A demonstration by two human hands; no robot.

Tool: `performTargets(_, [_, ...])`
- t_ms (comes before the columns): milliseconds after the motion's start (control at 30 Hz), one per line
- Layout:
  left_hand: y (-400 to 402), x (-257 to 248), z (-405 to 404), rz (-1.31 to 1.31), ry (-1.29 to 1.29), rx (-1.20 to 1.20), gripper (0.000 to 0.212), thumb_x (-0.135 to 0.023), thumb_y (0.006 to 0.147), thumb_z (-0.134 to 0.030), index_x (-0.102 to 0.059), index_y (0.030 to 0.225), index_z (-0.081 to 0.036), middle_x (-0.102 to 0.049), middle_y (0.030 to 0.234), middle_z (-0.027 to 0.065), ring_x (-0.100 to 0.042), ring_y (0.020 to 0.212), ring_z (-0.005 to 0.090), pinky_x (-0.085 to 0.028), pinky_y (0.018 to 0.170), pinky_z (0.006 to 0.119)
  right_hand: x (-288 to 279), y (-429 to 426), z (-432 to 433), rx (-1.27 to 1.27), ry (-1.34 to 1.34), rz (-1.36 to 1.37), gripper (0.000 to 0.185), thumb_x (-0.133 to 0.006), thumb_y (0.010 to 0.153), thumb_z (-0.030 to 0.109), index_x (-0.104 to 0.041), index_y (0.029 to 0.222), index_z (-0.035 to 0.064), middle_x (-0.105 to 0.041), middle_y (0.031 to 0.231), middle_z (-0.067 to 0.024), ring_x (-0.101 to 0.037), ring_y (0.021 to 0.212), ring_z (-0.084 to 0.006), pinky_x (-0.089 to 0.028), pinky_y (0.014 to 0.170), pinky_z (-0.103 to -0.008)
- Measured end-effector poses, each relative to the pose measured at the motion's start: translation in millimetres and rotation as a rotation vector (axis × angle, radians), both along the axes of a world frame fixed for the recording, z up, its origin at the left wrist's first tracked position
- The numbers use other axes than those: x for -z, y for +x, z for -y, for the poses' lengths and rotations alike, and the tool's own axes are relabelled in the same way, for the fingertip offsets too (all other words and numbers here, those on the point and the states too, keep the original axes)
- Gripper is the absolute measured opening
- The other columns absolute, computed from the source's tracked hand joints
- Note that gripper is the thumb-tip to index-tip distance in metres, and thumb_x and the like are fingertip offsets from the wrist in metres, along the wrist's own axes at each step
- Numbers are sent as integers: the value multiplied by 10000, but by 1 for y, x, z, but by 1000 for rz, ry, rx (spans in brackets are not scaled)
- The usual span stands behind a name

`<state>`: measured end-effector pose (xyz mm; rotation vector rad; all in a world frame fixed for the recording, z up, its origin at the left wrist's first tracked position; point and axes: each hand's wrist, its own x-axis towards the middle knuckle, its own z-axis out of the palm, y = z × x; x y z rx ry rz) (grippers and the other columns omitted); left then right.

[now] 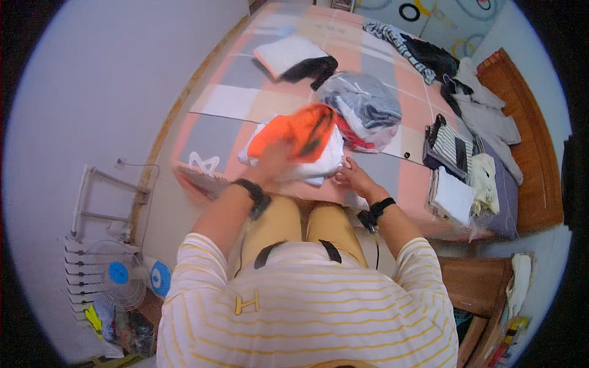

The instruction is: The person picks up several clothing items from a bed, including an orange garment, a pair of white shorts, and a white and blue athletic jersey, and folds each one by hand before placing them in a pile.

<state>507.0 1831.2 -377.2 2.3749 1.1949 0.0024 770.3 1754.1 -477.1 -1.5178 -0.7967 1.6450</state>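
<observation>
On the bed in front of me lies a bright orange garment with dark markings, on top of white folded cloth. My left hand is blurred over the orange garment's near left side; its grip cannot be made out. By the right edge of the white cloth is my right hand, fingers apart, with nothing visibly held. Just beyond them sits a clear plastic bag, knotted at the top and full of grey, white and red clothes.
A folded white-and-black stack lies farther back on the checked bedspread. On the right are striped folded clothes, white folded cloth and grey garments. A white hanger lies at left; a fan stands below.
</observation>
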Motion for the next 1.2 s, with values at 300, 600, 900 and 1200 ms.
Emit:
performTargets(300, [1, 46, -10, -190, 390, -45, 1053, -772, 623, -308, -107, 1433, -209, -335, 1377, 202, -395, 1228, 328, -368, 935, 516, -24, -19, -52, -99, 461, 153, 474, -617, 818, 96, -382, 1229, 114, -539, 1052, -64, -571, 911, -185, -492, 794, -342])
performTargets(600, [-123, 53, -106, 885, 109, -891, 490, -643, 737, -194, -477, 1147, 17, -601, 1033, 218, -596, 929, 324, -465, 804, 387, -5, -35, -35, -550, 567, 993, 586, -645, 781, 205, -408, 1309, 107, -470, 1269, -189, -447, 1152, -347, -360, 989, -384])
performTargets(900, [-214, 110, -86, 647, -199, -1111, 617, -561, 770, -127, -322, 1322, 12, -510, 1174, 255, -535, 1041, 338, -435, 870, 387, -1, -62, -34, -487, 681, 1197, 288, -644, 627, 67, -561, 903, 59, -561, 884, -189, -543, 851, -364, -445, 743, -403])
performTargets(1200, [-101, 71, -15, 651, 373, -98, 638, -651, 657, -45, -439, 1259, -68, -481, 1241, 166, -417, 1183, 346, -345, 981, 400, -51, -54, 0, -827, 471, 753, 279, -691, 643, 144, -461, 788, 80, -534, 753, -85, -515, 736, -212, -421, 668, -352])
